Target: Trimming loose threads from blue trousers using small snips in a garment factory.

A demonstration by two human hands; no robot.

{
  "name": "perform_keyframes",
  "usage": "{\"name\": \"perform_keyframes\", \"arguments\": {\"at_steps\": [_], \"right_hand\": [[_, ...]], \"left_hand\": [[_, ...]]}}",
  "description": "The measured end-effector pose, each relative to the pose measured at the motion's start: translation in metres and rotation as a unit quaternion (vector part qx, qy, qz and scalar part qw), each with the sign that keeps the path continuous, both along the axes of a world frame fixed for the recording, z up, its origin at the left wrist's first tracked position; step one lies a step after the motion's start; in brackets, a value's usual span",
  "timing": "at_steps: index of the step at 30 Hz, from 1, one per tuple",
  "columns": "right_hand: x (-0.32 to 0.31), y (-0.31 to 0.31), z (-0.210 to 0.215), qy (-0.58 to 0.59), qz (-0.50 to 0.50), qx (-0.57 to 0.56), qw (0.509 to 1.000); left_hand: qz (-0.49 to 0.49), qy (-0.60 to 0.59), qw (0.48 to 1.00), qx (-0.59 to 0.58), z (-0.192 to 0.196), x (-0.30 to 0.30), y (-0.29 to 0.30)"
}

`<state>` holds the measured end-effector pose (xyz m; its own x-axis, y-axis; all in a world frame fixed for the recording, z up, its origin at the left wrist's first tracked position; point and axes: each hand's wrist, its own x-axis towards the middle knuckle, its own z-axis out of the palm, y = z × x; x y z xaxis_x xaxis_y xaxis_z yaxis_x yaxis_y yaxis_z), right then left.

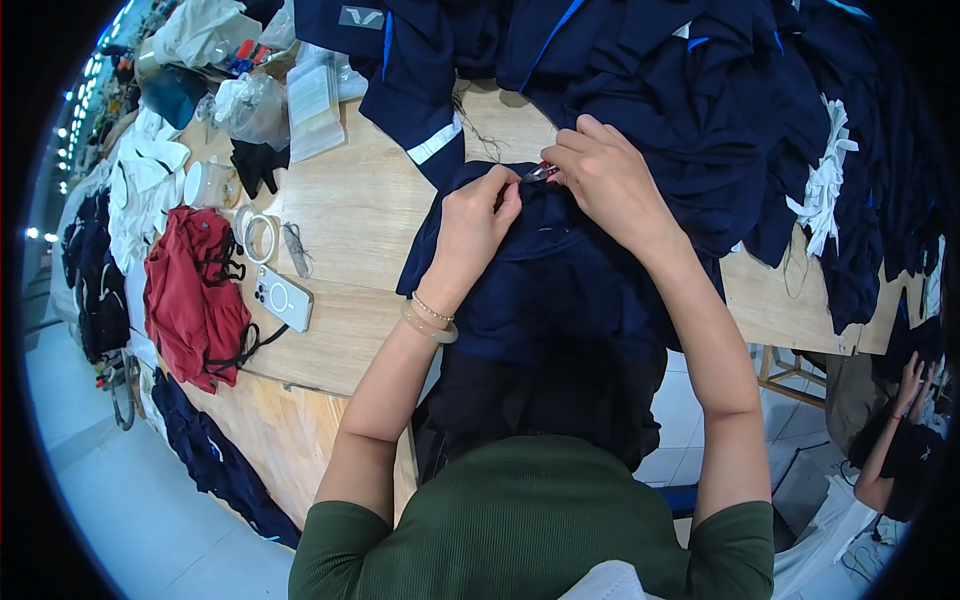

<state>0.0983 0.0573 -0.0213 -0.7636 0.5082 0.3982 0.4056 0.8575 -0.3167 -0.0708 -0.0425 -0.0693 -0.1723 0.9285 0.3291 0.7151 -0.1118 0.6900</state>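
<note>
At the upper middle of the frame, the left hand point(478, 222) pinches a fold of the navy garment point(545, 290) on the wooden table point(350, 215), fingers clamped together. The right hand point(605, 175) grips small thread snips point(540, 172), closed around them. A slipped pinch could let the blades nick the fabric.

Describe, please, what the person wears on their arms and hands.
Both forearms are bare, below short dark green ribbed sleeves. The left hand has a pale bangle and a thin beaded bracelet at its wrist. The right hand wears nothing visible; no gloves.
</note>
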Motion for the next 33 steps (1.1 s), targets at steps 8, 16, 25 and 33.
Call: {"name": "perform_keyframes", "arguments": {"at_steps": [8,16,25,33], "right_hand": [[-0.003,0.000,-0.001,-0.015,0.019,0.012,1.000],[-0.004,0.006,-0.001,-0.011,0.059,0.020,0.998],[0.100,0.007,0.040,0.317,-0.187,-0.228,0.902],[0.230,-0.026,-0.026,0.321,-0.449,-0.427,0.716]], "left_hand": [[-0.014,-0.005,1.000,-0.016,0.001,-0.002,0.001],[-0.010,-0.035,0.999,0.003,0.001,-0.005,0.002],[0.233,-0.155,0.959,0.051,0.045,-0.086,-0.026],[0.168,-0.180,0.964,-0.103,0.017,-0.109,-0.046]]}}
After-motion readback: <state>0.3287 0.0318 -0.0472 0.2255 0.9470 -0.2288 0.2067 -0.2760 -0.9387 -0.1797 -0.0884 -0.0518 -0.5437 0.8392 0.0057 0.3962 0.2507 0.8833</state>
